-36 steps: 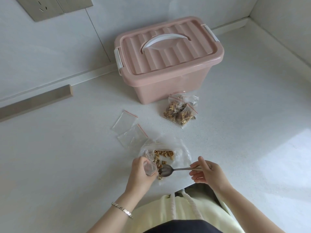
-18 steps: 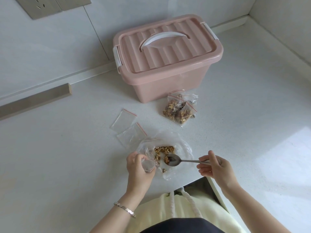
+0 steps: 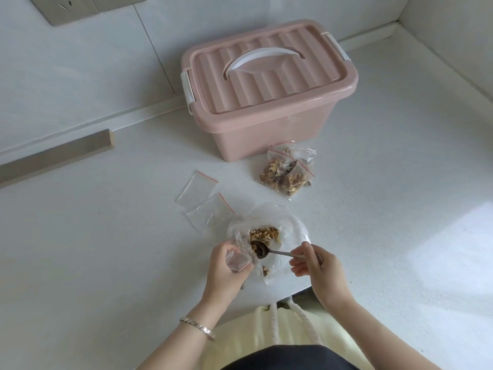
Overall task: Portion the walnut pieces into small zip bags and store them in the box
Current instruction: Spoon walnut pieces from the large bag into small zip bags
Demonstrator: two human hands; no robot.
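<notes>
A big clear plastic bag (image 3: 290, 225) lies open on the white counter with walnut pieces (image 3: 265, 233) inside. My left hand (image 3: 226, 271) grips a small zip bag (image 3: 237, 259) with its mouth held open, at the big bag's left edge. My right hand (image 3: 317, 268) pinches the handle of a metal spoon (image 3: 262, 251); its bowl carries walnut bits and sits close to the small bag's mouth. Filled small bags (image 3: 288, 172) lie in a pile in front of the pink box (image 3: 266, 86), whose lid is closed.
Two empty zip bags (image 3: 198, 189) (image 3: 210, 213) lie flat left of the big bag. A wall with a socket plate (image 3: 80, 6) rises behind the box. A grey strip (image 3: 56, 153) lies at the back left. The counter's front edge runs just below my hands.
The spoon went from the small bag's mouth into the walnut pile and has come back left toward the small bag with a load. My left hand stayed in place.
</notes>
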